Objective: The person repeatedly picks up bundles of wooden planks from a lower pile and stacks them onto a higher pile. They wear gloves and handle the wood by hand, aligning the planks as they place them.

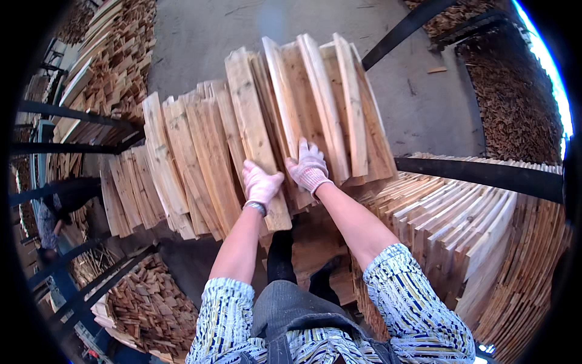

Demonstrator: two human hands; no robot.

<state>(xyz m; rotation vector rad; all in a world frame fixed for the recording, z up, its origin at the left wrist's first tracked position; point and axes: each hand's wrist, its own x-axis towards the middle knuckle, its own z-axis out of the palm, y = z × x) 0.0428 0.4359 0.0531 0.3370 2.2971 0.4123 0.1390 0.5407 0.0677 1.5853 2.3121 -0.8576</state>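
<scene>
A long row of pale wooden boards (209, 161) stands on edge in front of me, leaning side by side with uneven ends. My left hand (262, 183), in a whitish-pink glove, is closed around the near part of a knotty board (247, 103), thumb to the right. Close beside it, my right hand (309, 165), gloved alike, grips another board (282, 91) with its thumb on the left and its fingers over the upper edge. The undersides of both hands are hidden.
Stacked boards (461, 224) fill the right side. Dark metal bars (485, 176) cross beside the row. Heaps of wood pieces lie at lower left (151, 300) and far right (515, 97). Another person (51, 221) is at the left. Grey floor (200, 42) shows beyond.
</scene>
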